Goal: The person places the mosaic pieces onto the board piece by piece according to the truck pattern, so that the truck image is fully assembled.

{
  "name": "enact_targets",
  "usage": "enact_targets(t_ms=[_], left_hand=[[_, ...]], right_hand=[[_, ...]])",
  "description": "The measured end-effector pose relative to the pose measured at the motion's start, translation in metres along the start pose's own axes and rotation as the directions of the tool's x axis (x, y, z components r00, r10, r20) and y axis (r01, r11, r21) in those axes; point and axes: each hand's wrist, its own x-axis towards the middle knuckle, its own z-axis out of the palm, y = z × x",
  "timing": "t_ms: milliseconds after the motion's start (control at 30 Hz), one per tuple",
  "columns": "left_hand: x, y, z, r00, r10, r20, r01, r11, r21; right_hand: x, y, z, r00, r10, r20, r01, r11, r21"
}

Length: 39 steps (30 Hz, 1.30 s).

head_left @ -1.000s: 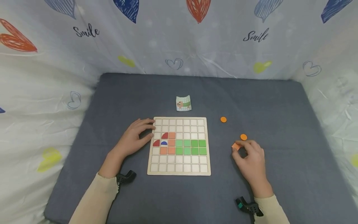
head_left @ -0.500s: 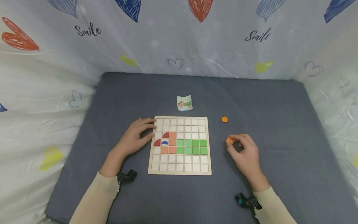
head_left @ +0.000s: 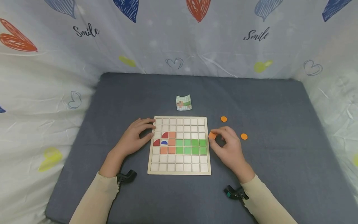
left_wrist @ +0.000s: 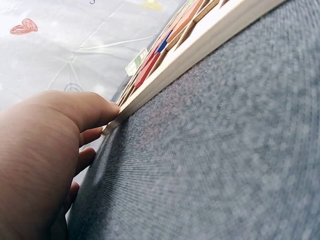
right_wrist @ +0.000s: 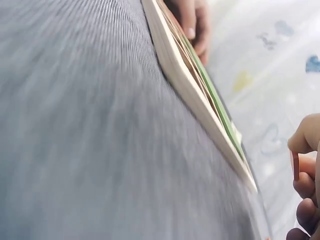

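Note:
A square wooden grid board (head_left: 179, 172) lies in the middle of the table in the head view. Red, blue, salmon and green tiles fill some of its cells, the green ones (head_left: 195, 147) running to the right edge. My left hand (head_left: 130, 140) touches the board's left edge with extended fingers; in the left wrist view its thumb (left_wrist: 100, 111) meets the wooden rim (left_wrist: 175, 67). Just off the right edge, my right hand (head_left: 229, 149) pinches an orange square tile (head_left: 212, 135) between thumb and finger. The right wrist view shows that tile (right_wrist: 295, 166) edge-on.
Two round orange pieces (head_left: 224, 119) lie on the dark grey cloth (head_left: 274, 124) to the board's right. Behind the board rests a small card (head_left: 183, 102) printed with a coloured grid picture. A patterned white curtain (head_left: 156, 40) hangs around the table.
My right hand has carried the orange square tile leftward from the right side of the table to the board's edge, uncovering one round piece. The left hand stays put.

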Motion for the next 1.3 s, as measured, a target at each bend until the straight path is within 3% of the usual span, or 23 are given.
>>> enact_targets(t_ms=[267,533,933,1300], left_hand=[[0.001,0.000,0.000,1.000,0.010,0.001,-0.010,1.000,-0.005],[0.001,0.001,-0.001,1.000,0.018,-0.002,-0.018,1.000,-0.005],[0.000,0.001,-0.003,1.000,0.024,-0.008,-0.024,1.000,-0.011],[0.000,-0.003,-0.001,0.999,0.033,-0.007,-0.033,0.999,-0.009]], right_hand=[[0.019,-0.025,0.029,0.992,-0.070,0.102,0.065,0.996,0.053],[0.032,-0.052,0.060,0.971,-0.164,0.172,0.147,0.983,0.108],[0.035,-0.087,0.109,0.894,-0.264,0.362,0.278,0.961,0.013],[0.033,-0.095,0.136,0.853,-0.318,0.413,0.370,0.928,-0.050]])
